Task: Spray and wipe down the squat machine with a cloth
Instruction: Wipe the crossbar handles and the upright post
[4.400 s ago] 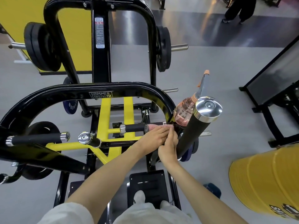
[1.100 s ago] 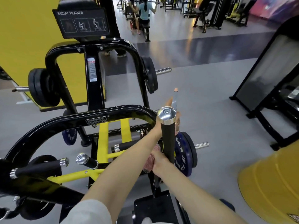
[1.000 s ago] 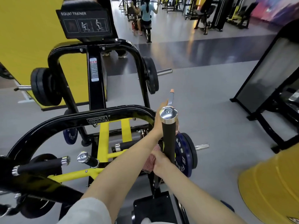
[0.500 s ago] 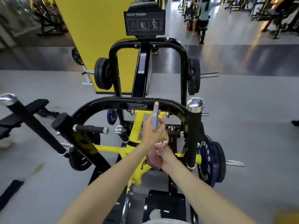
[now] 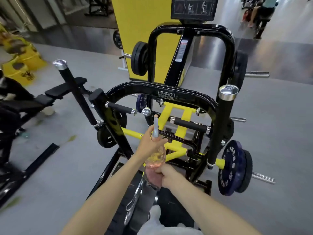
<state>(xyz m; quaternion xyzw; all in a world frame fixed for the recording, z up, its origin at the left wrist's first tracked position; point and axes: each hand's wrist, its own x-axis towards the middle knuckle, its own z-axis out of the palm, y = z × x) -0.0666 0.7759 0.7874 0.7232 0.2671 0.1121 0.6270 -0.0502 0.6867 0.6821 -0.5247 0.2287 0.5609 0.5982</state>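
Hands: left hand curled round neck of spray bottle, nozzle pointing forward; right hand gripping bunched pink cloth, just below bottle; both held before squat machine, black frame, yellow crossbars.

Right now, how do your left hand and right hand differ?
The left hand grips the spray bottle by its neck; the right hand clutches the pink cloth. The left hand is farther forward; the right hand sits nearer, by the bottle's base. Both are closed around something, close together.
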